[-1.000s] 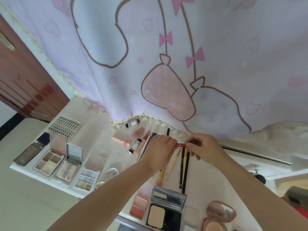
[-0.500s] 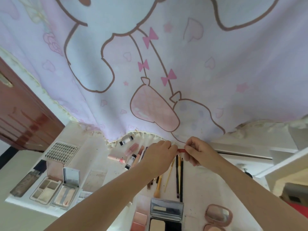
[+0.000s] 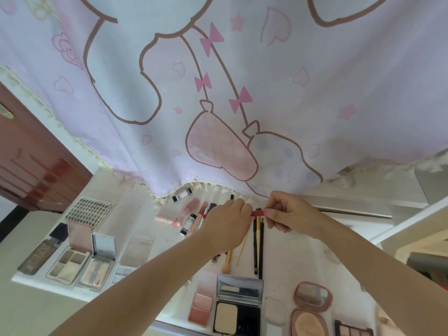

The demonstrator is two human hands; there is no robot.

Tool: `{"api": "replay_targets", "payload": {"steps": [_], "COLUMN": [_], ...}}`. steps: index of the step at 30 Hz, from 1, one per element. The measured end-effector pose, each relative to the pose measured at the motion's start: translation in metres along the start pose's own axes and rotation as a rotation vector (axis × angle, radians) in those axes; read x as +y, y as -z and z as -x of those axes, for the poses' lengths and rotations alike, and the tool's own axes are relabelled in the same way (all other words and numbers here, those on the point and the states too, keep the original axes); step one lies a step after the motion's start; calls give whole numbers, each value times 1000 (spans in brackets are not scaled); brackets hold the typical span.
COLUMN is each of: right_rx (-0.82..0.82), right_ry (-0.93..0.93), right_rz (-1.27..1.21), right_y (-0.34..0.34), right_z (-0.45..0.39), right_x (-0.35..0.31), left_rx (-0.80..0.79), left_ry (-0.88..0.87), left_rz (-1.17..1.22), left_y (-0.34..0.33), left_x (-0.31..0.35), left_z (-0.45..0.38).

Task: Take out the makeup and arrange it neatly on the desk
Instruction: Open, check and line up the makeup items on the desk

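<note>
Both hands hold a slim red makeup pencil (image 3: 257,212) crosswise above the white desk (image 3: 291,258). My left hand (image 3: 228,220) grips its left part and my right hand (image 3: 283,212) pinches its right end. Under them lie several pencils and brushes (image 3: 258,241) in a row. Lipsticks and small tubes (image 3: 188,214) lie to the left. Open palettes (image 3: 80,263) line the left edge, and a compact with a mirror (image 3: 238,304) and a round pink compact (image 3: 311,304) sit at the near edge.
A pink cartoon-print curtain (image 3: 218,93) hangs over the back of the desk, its frilled hem touching the tubes. A brown wooden door (image 3: 31,161) stands at the left. A lash tray (image 3: 89,210) lies at the desk's left rear.
The camera tilted up, so the desk sits lower in view. Both hands kept hold of the red pencil and stayed over the row of pencils.
</note>
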State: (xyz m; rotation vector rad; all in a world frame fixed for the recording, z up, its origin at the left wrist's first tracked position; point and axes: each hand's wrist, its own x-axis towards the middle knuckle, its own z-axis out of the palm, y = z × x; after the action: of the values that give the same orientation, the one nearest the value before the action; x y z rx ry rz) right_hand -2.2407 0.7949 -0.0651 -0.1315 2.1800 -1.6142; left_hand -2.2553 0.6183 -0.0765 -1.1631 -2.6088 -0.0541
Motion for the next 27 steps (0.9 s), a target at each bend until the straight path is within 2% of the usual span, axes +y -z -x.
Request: {"api": "replay_targets", "payload": {"steps": [7, 12, 15, 18, 23, 27], "right_rx": [-28, -56, -90, -106, -179, -211], "right_ry": [21, -26, -81, -100, 16, 87], "right_rz": [-108, -190, -161, 53, 656, 848], "right_y": [-2, -8, -7, -5, -7, -13], "right_z": [4, -2, -9, -20, -56, -85], "right_x": [6, 24, 32, 39, 47, 59], "left_rx": [-216, -235, -325, -356, -484, -506], "left_ry": [61, -33, 59, 185, 446, 617], "left_rz": [39, 162, 182, 348, 511, 629], "left_y": [-18, -20, -34, -43, -63, -84], "left_x": [-1, -2, -3, -3, -3, -2], "left_z": [10, 13, 16, 20, 23, 25]}}
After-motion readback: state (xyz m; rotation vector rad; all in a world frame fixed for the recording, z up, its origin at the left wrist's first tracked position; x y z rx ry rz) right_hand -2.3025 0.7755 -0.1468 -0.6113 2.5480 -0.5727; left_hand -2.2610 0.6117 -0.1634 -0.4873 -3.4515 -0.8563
